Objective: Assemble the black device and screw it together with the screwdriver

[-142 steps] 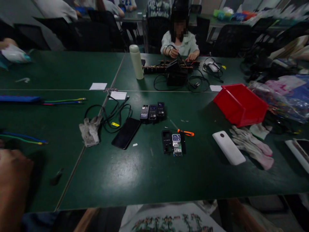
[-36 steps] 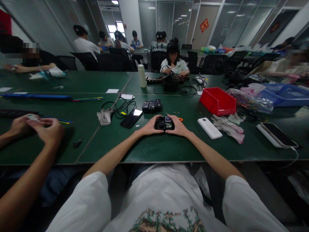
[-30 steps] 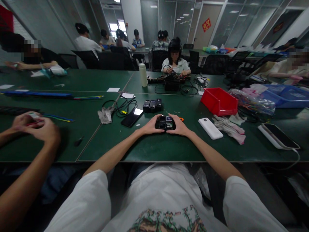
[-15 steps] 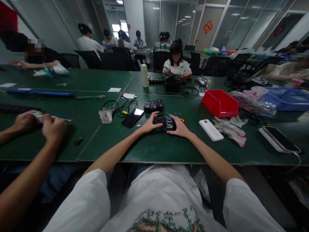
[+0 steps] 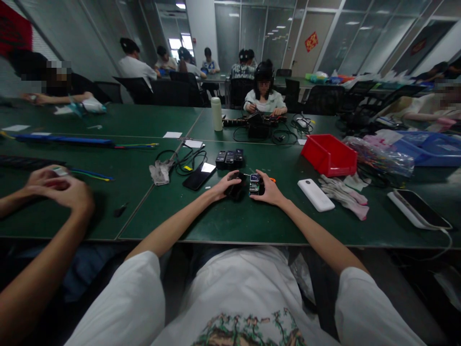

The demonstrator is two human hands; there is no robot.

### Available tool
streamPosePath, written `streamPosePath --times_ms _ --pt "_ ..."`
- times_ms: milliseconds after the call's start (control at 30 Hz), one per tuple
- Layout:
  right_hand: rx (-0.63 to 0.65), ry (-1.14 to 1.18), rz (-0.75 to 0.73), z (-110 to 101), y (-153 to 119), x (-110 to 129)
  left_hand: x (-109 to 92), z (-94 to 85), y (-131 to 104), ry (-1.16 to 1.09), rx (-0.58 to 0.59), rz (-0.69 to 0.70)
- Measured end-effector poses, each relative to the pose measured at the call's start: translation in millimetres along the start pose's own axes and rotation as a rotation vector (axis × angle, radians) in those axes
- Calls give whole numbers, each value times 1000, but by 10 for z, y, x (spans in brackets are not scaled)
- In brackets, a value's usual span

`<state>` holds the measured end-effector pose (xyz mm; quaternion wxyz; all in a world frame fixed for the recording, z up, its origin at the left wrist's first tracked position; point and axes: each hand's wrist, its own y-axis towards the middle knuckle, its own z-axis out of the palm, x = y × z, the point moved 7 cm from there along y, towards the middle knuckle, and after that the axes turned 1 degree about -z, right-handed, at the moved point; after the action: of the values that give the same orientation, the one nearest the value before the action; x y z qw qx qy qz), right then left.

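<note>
My left hand (image 5: 226, 185) grips a black casing piece (image 5: 236, 189) above the green table. Close on its right, my right hand (image 5: 268, 189) holds a small device (image 5: 254, 184) with a circuit board showing on the near side. The two parts are a little apart. Several black modules (image 5: 229, 158) stand in a row just beyond my hands. An orange object (image 5: 272, 180) shows behind my right fingers, mostly hidden.
Left lie a dark phone (image 5: 199, 176), a black cable and a grey glove (image 5: 161, 172). Right are a red bin (image 5: 328, 154), a white power bank (image 5: 316, 195) and gloves (image 5: 344, 194). A person's hands (image 5: 61, 187) work at far left; a bottle (image 5: 216, 114) stands ahead.
The black piece in my left hand has tilted and dropped slightly. My right hand keeps its hold on the device. The neighbouring person's hands have shifted around their small object.
</note>
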<state>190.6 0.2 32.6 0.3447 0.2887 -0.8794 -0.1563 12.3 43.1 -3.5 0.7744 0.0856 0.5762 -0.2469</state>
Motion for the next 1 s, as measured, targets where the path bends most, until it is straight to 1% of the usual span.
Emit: streamPosePath --times_ms 100,233,367,500,567,633,800,900,1000 --pt "-5 15 14 14 -1 -11 8 6 3 6 -17 -3" --pt "-37 32 0 18 -1 19 58 96 -13 -45 13 -38" --pt "-65 37 -10 32 -2 54 53 161 -31 -143 2 -6" --pt "-52 14 -11 71 -6 71 93 185 -37 -198 -1 -65" --pt "-40 -4 -18 77 -6 86 94 195 -41 -180 3 -71" --pt "-38 -30 -35 68 -2 107 76 199 -41 -153 -6 -40" --pt "-71 -103 -91 37 16 138 58 193 8 -112 -80 25" --pt "-72 -131 -84 41 21 108 77 222 59 -78 -73 14" --pt "-61 -157 -91 42 20 93 69 242 84 -44 -68 41"
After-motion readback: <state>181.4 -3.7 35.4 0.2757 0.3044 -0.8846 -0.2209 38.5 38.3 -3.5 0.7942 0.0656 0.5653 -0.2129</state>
